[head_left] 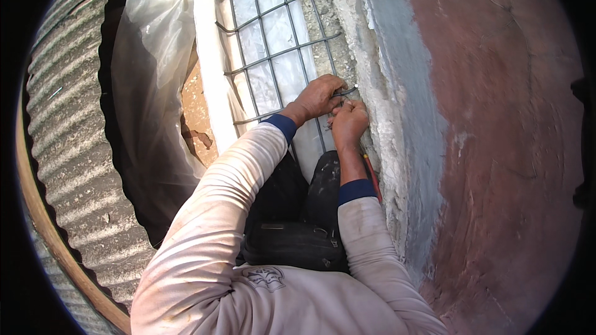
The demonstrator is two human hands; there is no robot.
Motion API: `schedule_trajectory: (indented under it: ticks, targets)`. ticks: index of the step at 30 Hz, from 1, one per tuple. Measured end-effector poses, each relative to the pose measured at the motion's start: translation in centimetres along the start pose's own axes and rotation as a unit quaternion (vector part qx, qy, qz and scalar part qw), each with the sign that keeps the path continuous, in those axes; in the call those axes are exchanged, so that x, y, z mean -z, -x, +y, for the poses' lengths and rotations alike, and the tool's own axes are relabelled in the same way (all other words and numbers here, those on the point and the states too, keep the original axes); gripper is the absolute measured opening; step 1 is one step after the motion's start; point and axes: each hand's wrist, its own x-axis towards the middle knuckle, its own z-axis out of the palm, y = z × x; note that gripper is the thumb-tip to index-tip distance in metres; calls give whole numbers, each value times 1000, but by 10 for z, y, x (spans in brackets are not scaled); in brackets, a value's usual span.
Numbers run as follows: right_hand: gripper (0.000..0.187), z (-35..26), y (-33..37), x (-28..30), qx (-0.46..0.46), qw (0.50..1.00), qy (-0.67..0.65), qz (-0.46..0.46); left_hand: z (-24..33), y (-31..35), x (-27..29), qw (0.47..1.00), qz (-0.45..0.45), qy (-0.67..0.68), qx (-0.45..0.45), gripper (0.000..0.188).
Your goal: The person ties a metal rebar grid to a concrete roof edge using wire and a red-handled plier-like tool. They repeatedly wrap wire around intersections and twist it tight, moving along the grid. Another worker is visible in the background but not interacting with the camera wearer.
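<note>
A grid of dark steel reinforcing bars (pixel 269 57) runs away from me between a white board and a rough wall edge. My left hand (pixel 318 97) is closed around the grid's right side, at a bar end near a crossing. Just right of it and nearer me, my right hand (pixel 351 123) is closed with the fingers pinched beside the same crossing. Thin dark strands show by its fingertips, but what it holds is too small to make out. A red-handled tool (pixel 372 177) lies beside my right wrist, partly hidden by the sleeve.
Clear plastic sheeting (pixel 155 37) hangs left of the white board (pixel 211 56). Corrugated roofing (pixel 74 124) lies farther left. At the right rises a wall painted grey and reddish brown (pixel 503 136), with broken concrete (pixel 388 124) along its edge. A black waist bag (pixel 295 245) sits at my lap.
</note>
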Motion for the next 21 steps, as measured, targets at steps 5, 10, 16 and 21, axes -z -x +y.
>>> schedule_trajectory:
  ticks: [5, 10, 16, 21]
  targets:
    - [19, -4, 0, 0, -212, 962, -174, 3, -1, -1, 8, 999, -32, -2, 4, 9]
    - [23, -28, 29, 29, -44, 996, 67, -41, -2, -6, 13, 996, -49, 42, 56, 13]
    - [48, -34, 125, 113, 172, 820, 539, -87, 8, -5, 14, 986, -55, 56, 149, 24]
    - [45, -24, 118, 124, 92, 801, 579, -120, 32, 10, 29, 983, -29, -47, 174, 27]
